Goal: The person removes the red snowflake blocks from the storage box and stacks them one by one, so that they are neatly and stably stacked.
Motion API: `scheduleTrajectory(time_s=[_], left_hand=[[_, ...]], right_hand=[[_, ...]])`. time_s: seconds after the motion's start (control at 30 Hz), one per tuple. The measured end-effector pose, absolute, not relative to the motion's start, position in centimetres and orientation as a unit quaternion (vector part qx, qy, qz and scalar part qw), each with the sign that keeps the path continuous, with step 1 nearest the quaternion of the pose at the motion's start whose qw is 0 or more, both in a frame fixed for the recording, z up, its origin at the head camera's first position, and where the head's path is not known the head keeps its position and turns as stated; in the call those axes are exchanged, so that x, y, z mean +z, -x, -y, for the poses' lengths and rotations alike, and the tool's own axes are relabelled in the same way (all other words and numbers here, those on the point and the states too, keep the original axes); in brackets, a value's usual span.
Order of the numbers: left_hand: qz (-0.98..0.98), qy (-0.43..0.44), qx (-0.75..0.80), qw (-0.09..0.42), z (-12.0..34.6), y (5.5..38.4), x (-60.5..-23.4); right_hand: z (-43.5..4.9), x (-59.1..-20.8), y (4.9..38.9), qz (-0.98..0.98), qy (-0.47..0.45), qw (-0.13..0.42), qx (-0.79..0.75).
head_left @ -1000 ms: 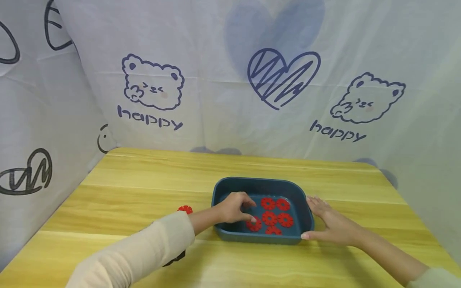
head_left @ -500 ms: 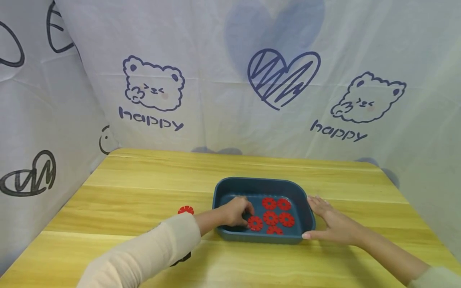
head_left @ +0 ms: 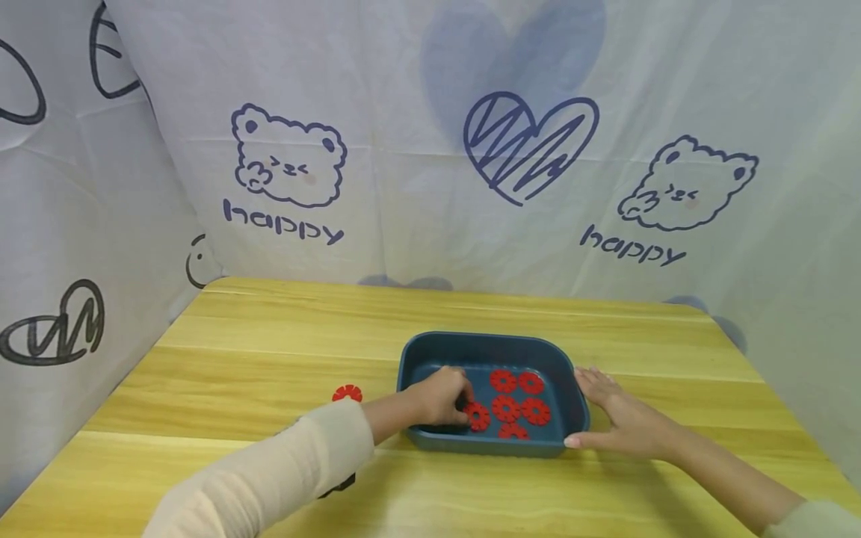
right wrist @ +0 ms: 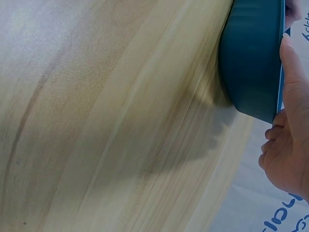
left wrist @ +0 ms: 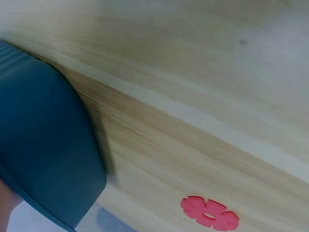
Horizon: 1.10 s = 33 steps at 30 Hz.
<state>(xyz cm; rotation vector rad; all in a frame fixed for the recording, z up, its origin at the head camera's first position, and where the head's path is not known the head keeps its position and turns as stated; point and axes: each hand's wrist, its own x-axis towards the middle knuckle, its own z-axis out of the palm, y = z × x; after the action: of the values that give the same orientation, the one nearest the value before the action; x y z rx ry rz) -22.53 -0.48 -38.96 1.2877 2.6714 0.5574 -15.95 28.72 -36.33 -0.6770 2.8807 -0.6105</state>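
A dark blue plastic bin (head_left: 484,447) with rounded corners stands on the table, several red notched snowflake discs (head_left: 506,408) lying flat in its right half. My left hand (head_left: 440,396) reaches down inside the bin, curled fingers and thumb at the left edge of the nearest-left disc (head_left: 479,416), partly covering it; it appears to pinch this edge. Outside the bin's right end, my right hand (head_left: 625,422) rests with fairly straight fingers against the wall and the thumb at the near corner. The right wrist view shows that thumb (right wrist: 292,63) along the rim.
Another red disc (head_left: 347,393) lies on the wood-grain table (head_left: 269,321) left of the bin, partly hidden by my left sleeve; the left wrist view shows this loose disc (left wrist: 210,212) too. A black strap piece (head_left: 339,486) shows under the left arm. A printed cloth (head_left: 403,187) hangs behind.
My left hand has drawn slightly down and left inside the bin, its spread fingers curling in; the thumb now covers the edge of the left disc. The right hand stays at the bin's end.
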Motion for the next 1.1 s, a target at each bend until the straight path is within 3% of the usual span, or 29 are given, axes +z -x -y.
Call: scheduleTrajectory(time_s=[0.2,0.57,1.1], left_hand=[[-0.868,-0.430,0.245,0.040,1.1,22.7,-38.1],[-0.838,-0.460,0.287,-0.065,2.9,22.8,-37.9],[-0.839,-0.424,0.332,-0.075,5.6,22.2,-37.0]], right_hand=[[-28.7,-36.4,16.0,-0.950,0.221,0.064,-0.209],[-28.7,-36.4,15.9,-0.949,0.221,0.065,-0.215],[-28.7,-36.1,16.1,-0.950,0.220,0.071,-0.210]])
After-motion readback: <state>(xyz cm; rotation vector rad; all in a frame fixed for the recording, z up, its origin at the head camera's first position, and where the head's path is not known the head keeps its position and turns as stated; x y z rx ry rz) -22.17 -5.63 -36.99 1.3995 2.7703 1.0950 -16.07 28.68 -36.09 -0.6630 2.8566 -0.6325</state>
